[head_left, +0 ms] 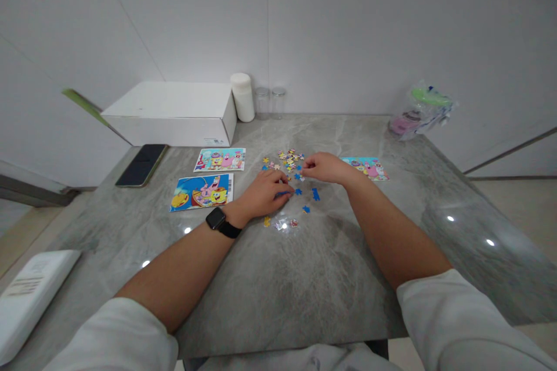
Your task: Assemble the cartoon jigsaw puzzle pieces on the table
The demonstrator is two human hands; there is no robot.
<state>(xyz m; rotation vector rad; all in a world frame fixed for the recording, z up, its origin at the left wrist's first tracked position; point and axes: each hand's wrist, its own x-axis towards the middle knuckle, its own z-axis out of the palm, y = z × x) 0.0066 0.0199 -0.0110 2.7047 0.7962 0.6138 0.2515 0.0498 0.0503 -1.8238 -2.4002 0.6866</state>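
Observation:
A loose pile of small jigsaw puzzle pieces (290, 157), mostly yellow, pink and blue, lies on the grey table. At its near left side my left hand (264, 192) rests low with fingers curled, and blue of a puzzle piece shows between thumb and fingertips. From the right, my right hand (325, 167) reaches to the pile's edge with its fingertips pinched together; what they hold, if anything, is too small to make out. Between and below the hands lie blue pieces (315, 193). A yellow piece (267, 221) and a reddish piece (294, 223) sit nearer to me.
Two cartoon picture cards (201, 191) lie left of the pieces, another card (369, 168) at right, partly behind my forearm. A phone (142, 166), white box (169, 113), white bottle (242, 98) and two glass jars (278, 103) stand farther back. A plastic bag (420, 113) sits far right.

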